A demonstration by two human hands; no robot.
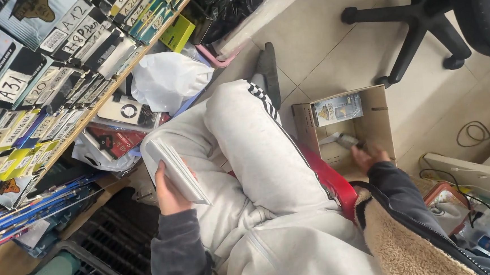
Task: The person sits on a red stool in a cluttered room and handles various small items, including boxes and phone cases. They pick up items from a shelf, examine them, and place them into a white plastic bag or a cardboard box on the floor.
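My left hand grips a stack of flat white packets resting against my knee, which is in light grey trousers. My right hand reaches into an open cardboard box on the tiled floor and closes around a small grey and black item, blurred by motion. A flat printed packet leans inside the box at its far side.
A shelf packed with labelled flat packets runs along the left. White plastic bags and red packets lie below it. An office chair base stands at the top right. Cables and a red pouch lie at the right.
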